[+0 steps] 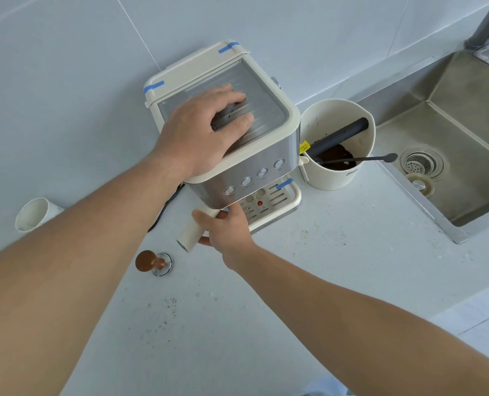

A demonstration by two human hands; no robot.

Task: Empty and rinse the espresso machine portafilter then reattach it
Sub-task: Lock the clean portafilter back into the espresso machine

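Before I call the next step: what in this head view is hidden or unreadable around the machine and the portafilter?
- Basket end of the cream-handled portafilter: hidden under the steel and cream espresso machine; locked or loose, cannot tell.
- Portafilter handle: partly covered by the right hand.
- Machine top: partly covered by the left hand.
- Labels under the round silver buttons: too small.
- Steel sink: cut off at the right edge; no tap visible.

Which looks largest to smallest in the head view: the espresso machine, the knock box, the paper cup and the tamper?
1. espresso machine
2. knock box
3. paper cup
4. tamper

The cup lies on its side near the picture's edge, so its rank above the tamper is less sure.
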